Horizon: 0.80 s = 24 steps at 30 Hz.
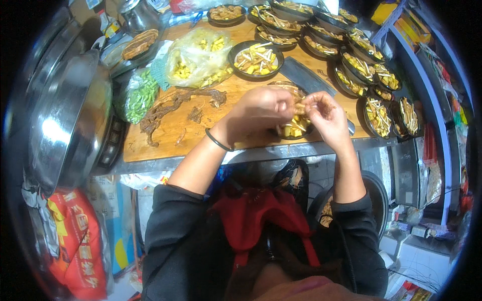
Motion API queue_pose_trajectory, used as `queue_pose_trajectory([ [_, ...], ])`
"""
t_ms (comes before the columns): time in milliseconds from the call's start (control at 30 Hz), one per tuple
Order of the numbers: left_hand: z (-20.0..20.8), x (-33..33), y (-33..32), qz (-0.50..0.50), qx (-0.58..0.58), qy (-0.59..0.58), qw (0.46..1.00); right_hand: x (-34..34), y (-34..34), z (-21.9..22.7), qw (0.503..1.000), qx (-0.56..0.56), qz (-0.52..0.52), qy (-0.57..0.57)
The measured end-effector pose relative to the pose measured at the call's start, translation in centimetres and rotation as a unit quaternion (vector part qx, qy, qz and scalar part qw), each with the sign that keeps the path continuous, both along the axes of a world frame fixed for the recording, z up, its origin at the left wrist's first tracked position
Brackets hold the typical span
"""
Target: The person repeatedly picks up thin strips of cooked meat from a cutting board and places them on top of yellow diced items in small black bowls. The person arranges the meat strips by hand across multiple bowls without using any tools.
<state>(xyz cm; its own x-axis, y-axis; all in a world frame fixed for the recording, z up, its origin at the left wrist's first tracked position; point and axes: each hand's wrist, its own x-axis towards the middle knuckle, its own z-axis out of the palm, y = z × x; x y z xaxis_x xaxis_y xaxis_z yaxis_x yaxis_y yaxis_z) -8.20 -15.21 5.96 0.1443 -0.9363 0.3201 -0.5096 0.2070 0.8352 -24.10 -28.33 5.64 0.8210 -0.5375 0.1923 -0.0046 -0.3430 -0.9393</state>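
Observation:
Both hands are raised close together over a black bowl (293, 134) of yellow chunks at the front of the cutting board (186, 143). My left hand (263, 108), a dark band at its wrist, is closed and partly blurred. Thumb and fingers pinched, my right hand (326, 113) meets it. A small brownish piece, perhaps meat, shows between them. Left of the hands, dark brown strips of meat (168, 108) lie on the board. Behind the hands is another black bowl (256, 59) of yellow chunks and pale strips. A cleaver (305, 75) rests right of that bowl.
An open plastic bag (198, 57) of yellow chunks and a bag of green pieces (139, 95) sit at the board's left. Several filled black bowls (359, 67) crowd the back and right, some stacked. A large metal basin (68, 120) stands at far left, shelving (427, 90) at far right.

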Motion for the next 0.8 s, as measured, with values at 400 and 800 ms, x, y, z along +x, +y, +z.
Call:
queue_pose_trajectory([
  [400,0.1,2.3,-3.4,0.149,-0.080,-0.192,0.967,1.9,-2.7,-2.3,0.989,0.093,-0.077,-0.087],
  [800,-1.7,1.7,-4.2,0.108,-0.108,-0.293,0.944,3.4,-3.6,-1.5,0.983,-0.149,-0.104,0.001],
])
